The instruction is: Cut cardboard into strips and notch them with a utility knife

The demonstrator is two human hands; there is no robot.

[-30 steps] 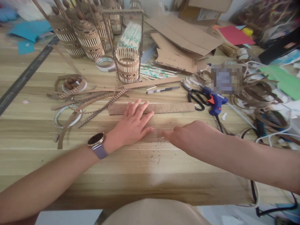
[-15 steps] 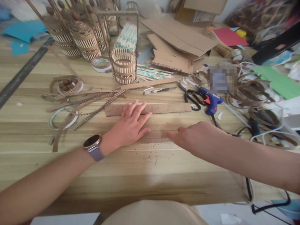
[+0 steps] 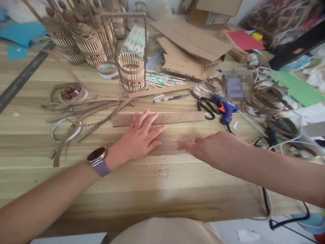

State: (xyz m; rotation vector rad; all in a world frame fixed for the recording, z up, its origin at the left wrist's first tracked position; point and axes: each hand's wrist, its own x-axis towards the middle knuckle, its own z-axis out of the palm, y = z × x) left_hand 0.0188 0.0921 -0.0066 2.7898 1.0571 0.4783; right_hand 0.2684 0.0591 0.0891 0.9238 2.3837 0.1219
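My left hand (image 3: 142,135) lies flat with its fingers spread. Its fingertips rest over the left part of a brown cardboard strip (image 3: 181,118), and its thumb touches a second, nearer cardboard strip (image 3: 169,146). At the right end of that nearer strip is my right hand (image 3: 210,145), its fingers curled in and closed at the strip's edge; the fingertips are partly hidden. Small dark crumbs (image 3: 162,169) lie on the wooden table just in front of the nearer strip. Beyond the farther strip are a pen (image 3: 170,98) and black-handled scissors (image 3: 205,105).
A blue glue gun (image 3: 228,113) lies right of the scissors. Tape rolls (image 3: 65,128) and curled cardboard strips (image 3: 101,122) spread on the left. Stick-and-cardboard lanterns (image 3: 88,45) stand at the back left, cardboard sheets (image 3: 193,39) at the back. Cables and scraps crowd the right.
The whole view has shifted slightly, so things appear a little farther left. My right hand has moved slightly right relative to my left hand, which stays flat.
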